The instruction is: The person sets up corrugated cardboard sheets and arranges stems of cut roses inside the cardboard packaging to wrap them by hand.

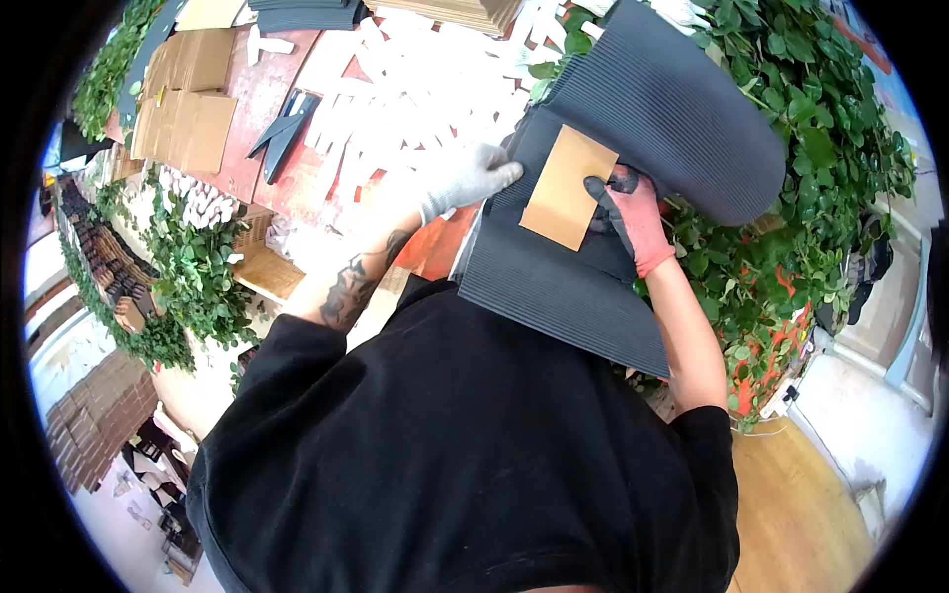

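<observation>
My right hand point(639, 215), in a pink glove with dark fingertips, grips the right edge of a flat brown cardboard piece point(566, 190), its thumb on top. The card lies over black corrugated sheet material. One part of the sheet point(662, 109) curves up at the far right, and another flap point(563, 296) extends toward my body. At the sheet's left edge is my left hand point(473, 178), in a grey glove, with its fingers reaching toward the sheet. Nothing shows in its fingers, and their undersides are hidden.
White paper strips point(395, 109) cover much of the red table point(259, 94). A black tool like large scissors point(285, 133) lies at the left, near folded cardboard point(188, 124). Leafy stems point(791, 128) crowd the right side; more foliage point(193, 257) stands left.
</observation>
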